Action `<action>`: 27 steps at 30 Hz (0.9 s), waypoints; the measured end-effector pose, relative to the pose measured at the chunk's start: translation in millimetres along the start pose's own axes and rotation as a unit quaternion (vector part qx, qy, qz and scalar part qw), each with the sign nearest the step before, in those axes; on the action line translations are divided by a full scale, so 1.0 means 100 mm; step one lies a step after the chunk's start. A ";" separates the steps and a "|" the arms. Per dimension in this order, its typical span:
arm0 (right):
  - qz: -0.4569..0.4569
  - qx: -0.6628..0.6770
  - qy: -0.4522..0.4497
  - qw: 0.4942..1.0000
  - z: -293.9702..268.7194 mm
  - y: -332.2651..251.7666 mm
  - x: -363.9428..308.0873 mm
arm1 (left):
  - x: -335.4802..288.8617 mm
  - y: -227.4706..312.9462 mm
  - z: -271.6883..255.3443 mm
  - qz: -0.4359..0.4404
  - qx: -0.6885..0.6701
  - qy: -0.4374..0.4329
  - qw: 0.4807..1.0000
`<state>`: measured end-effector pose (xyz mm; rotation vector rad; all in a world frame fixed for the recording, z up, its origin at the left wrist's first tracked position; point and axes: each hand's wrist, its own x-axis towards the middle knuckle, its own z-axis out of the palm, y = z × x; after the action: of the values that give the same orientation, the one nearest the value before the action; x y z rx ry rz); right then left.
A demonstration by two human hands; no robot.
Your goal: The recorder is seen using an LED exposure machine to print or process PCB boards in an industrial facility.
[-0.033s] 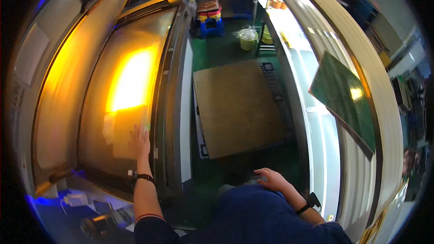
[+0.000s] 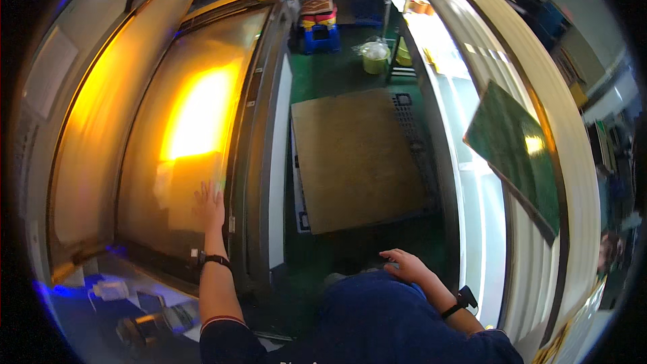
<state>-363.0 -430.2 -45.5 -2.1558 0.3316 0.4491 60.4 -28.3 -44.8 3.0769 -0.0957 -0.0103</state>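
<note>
My left hand (image 2: 211, 203) lies with its fingers spread on the glossy flat bed (image 2: 149, 226) of a large lit machine at the left. Just beyond and beside the fingers is a paler rectangular sheet (image 2: 187, 195), partly hidden by glare. An intense yellow-white glow (image 2: 200, 113) covers the bed ahead of the hand. The raised lid (image 2: 84, 162) of the machine stands along its left side and reflects yellow light. Close to my waist, my right hand (image 2: 408, 266) hangs in the air with loose, partly stretched fingers and nothing visible in it.
A brown board (image 2: 360, 162) lies on the green floor ahead. Along the right runs a bright light table (image 2: 482, 229), with a dark green panel (image 2: 519, 155) tilted over its edge. Farther off stand a blue stool (image 2: 321, 39) and a yellow-green bin (image 2: 375, 62).
The whole view has shifted slightly. Both hands keep nearly the same places and poses, the left still on the bed.
</note>
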 end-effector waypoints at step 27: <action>-0.054 -0.037 -0.248 0.966 0.03 0.63 1.29 | -0.04 0.26 -0.04 -0.047 -0.041 0.016 0.998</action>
<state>-272.6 -473.3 -148.6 -2.0338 -0.0846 0.9239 54.9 -53.7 -39.3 2.9946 0.0511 0.0300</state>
